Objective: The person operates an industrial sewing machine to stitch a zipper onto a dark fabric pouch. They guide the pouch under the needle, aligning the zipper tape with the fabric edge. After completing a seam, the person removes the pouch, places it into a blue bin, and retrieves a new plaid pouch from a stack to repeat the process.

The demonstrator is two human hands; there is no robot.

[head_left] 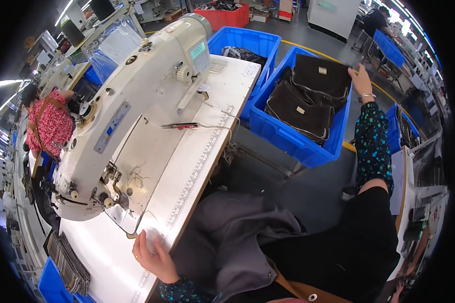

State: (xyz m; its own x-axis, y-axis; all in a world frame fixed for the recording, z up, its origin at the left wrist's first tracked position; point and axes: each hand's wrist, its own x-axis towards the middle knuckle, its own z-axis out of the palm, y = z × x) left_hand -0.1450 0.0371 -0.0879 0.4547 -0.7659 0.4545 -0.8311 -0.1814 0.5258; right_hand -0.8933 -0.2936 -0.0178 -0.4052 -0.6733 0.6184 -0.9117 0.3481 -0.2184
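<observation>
My left hand [156, 258] rests near the front edge of the white sewing table [174, 166], its fingers apart and nothing in them. Beside it stands a large white sewing machine [121, 108], with loose thread lying under its needle area. Stretched far out to the right, my right hand [361, 82] is at the rim of a blue bin [293, 135], fingers apart, next to the corner of a dark brown fabric piece [321, 76]. More dark brown pieces [298, 112] with pale edges and small light labels lie in that bin. Whether my right fingertips touch the fabric cannot be told.
Thread snips [179, 125] lie on the table by a printed ruler strip. A second blue bin [268, 38] stands behind, a red bin [222, 17] farther off. Striped fabric pieces [68, 262] are stacked at lower left. Dark grey cloth [227, 237] hangs over my lap. A person [53, 118] sits at left.
</observation>
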